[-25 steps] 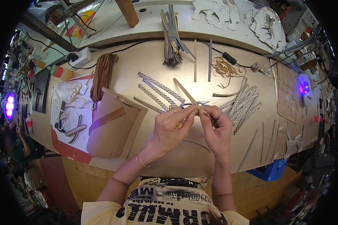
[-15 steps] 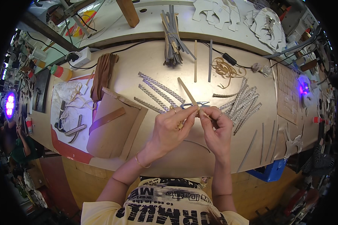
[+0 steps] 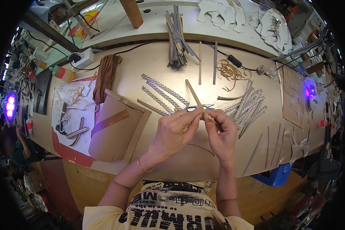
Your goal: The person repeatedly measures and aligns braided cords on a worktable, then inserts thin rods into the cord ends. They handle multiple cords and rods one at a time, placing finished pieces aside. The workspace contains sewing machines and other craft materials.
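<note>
A flat tan strip point(image 3: 193, 92) rises from between my fingertips and leans away to the far left. My left hand point(image 3: 175, 130) is closed in a pinch on its near end. Thumb and fingers of my right hand point(image 3: 221, 132) press together on the same spot, hiding the exact grip. Just beyond my fingers lies a pair of small blue-handled snips point(image 3: 207, 106), partly covered by the hands and the strip. Grey-and-white braided cords point(image 3: 161, 90) lie to the left of my hands, and a pile of similar braids point(image 3: 249, 109) is at the right.
At the left stand a curved brown board point(image 3: 115, 132) and a bundle of brown straps point(image 3: 106, 76). A tied bundle of grey and tan strips point(image 3: 176, 42) sits at the back, near coiled tan cord point(image 3: 230, 71). Thin grey strips point(image 3: 253, 153) lie at the right front; a blue bin point(image 3: 276, 175) is below.
The tan strip's free end has shifted slightly to the right and stands a bit steeper. Both hands keep their pinch in nearly the same place.
</note>
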Available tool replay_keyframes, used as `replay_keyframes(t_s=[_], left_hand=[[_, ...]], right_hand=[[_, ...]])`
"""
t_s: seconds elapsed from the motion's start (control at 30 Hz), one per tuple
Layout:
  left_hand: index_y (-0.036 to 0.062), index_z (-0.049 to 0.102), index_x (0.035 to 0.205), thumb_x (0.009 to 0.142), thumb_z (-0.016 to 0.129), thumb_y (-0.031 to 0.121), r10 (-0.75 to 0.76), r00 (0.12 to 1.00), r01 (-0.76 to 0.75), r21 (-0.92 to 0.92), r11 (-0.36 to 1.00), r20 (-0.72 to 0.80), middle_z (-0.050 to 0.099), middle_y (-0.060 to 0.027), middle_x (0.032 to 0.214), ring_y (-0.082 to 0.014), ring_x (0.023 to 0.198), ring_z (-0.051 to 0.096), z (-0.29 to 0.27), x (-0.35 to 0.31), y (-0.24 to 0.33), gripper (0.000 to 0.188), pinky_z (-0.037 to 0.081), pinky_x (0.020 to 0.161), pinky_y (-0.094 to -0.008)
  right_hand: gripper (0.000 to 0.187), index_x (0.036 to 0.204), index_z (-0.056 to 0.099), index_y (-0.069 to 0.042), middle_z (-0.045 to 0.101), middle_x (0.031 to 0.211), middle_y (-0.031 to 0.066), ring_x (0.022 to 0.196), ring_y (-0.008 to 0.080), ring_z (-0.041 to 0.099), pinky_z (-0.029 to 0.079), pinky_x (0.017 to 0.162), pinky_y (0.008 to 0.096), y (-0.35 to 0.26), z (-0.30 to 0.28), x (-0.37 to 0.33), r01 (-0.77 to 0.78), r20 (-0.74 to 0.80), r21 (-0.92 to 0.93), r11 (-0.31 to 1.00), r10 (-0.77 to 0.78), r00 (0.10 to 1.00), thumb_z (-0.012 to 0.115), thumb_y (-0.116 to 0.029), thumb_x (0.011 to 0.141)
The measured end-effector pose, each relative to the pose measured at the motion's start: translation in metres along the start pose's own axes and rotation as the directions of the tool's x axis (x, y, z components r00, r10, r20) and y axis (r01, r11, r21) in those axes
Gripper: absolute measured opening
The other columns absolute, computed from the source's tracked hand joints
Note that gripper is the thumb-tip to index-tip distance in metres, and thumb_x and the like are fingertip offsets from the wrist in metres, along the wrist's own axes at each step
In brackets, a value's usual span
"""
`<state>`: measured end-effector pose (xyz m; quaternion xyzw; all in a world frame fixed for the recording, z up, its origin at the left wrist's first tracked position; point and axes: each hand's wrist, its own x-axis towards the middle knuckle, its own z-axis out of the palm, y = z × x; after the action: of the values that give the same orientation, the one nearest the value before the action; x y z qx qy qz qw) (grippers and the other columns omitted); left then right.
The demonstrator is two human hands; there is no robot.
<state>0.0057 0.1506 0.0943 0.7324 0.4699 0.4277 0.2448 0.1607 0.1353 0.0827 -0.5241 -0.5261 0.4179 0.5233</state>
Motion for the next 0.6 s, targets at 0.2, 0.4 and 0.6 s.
replay_keyframes(t_s=[0.2,0.4,0.6], left_hand=[[0.0017,0.075,0.106,0.085,0.072,0.000,0.006,0.999,-0.007,-0.016,1.000,-0.033,0.060,-0.0101,0.063,-0.0183,0.051,0.056,0.002,0.003,0.003,0.021,0.043,0.050,-0.0307],[0.0039,0.070,0.113,0.084,0.070,0.003,0.034,0.998,-0.038,0.065,0.997,0.057,0.057,-0.0093,0.067,-0.0246,0.057,0.060,-0.005,0.003,0.004,0.029,0.048,0.052,-0.0361],[0.0031,0.073,0.110,0.083,0.071,-0.002,0.052,0.998,-0.054,0.070,0.996,0.023,0.058,-0.0096,0.065,-0.0222,0.054,0.058,-0.002,0.004,0.004,0.027,0.045,0.051,-0.0338]], right_hand=[[0.011,0.102,0.069,0.003,0.063,0.082,0.0023,0.058,0.0033,0.044,0.035,0.051,0.0212,-0.008,0.001,-0.001,0.018,-0.002,-0.119,0.993,-0.018,1.000,0.064,-0.001,0.092],[0.014,0.101,0.067,0.000,0.067,0.088,0.0084,0.056,0.0137,0.057,0.043,0.051,0.0262,-0.014,0.003,-0.003,0.137,0.007,-0.362,0.922,-0.145,0.989,0.065,0.003,0.087],[0.020,0.101,0.068,-0.001,0.069,0.092,0.0105,0.061,0.0220,0.064,0.049,0.054,0.0298,-0.013,0.003,-0.003,0.182,0.015,-0.441,0.879,-0.196,0.980,0.067,0.005,0.082]])
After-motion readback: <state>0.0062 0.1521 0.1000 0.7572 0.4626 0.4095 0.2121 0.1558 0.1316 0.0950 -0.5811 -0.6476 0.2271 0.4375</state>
